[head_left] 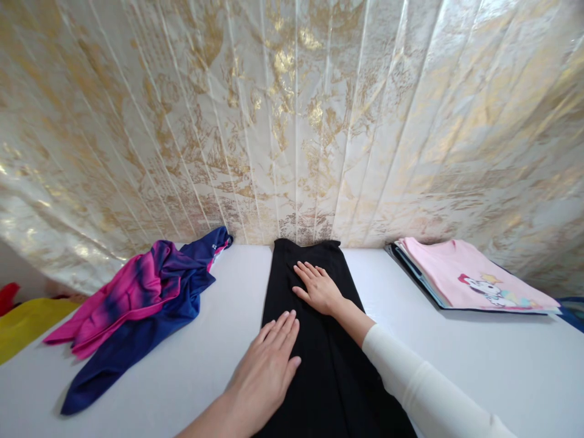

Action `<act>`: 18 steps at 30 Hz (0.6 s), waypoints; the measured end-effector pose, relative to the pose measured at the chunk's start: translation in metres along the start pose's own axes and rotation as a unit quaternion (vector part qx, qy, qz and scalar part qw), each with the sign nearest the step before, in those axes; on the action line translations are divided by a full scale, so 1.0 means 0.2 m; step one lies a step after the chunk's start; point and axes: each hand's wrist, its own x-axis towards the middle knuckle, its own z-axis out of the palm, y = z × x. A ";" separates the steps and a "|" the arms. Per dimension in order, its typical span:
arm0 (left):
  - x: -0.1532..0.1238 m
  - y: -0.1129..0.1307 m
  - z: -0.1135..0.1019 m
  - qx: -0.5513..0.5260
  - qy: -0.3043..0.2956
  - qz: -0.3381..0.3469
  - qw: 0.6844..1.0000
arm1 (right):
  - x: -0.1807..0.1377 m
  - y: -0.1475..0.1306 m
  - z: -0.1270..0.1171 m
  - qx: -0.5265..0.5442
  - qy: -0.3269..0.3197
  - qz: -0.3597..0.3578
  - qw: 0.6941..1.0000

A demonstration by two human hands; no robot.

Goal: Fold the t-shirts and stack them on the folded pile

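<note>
A black garment (319, 371), which looks like trousers or a long skirt, lies lengthwise on the white table (219, 340). Its top edge reaches the curtain, and its lower end runs out of view at the bottom. My right hand (318, 288) rests flat on its upper part, fingers stretched out. Lower down, my left hand (269, 365) lies over the garment's left edge with the fingers extended and the thumb a little apart. Neither hand grips the cloth.
A crumpled pink and navy garment (150, 298) lies on the left of the table. On the right sits a stack of folded clothes, topped by a pink T-shirt (447, 274). Behind hangs a white and gold curtain (296, 121). Yellow cloth (34, 322) shows at the left edge.
</note>
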 end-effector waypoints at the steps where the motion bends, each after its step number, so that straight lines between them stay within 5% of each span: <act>1: 0.01 0.00 0.00 -0.002 0.004 0.003 1.000 | 0.02 0.02 0.01 -0.002 0.002 0.002 1.000; 11: 0.01 0.01 -0.02 -0.042 -0.037 -0.001 0.998 | -0.01 0.04 0.01 0.009 -0.004 0.005 1.000; 18: 0.03 0.09 0.02 -0.026 0.003 0.002 1.000 | -0.40 -0.07 -0.11 0.034 0.020 -0.009 0.999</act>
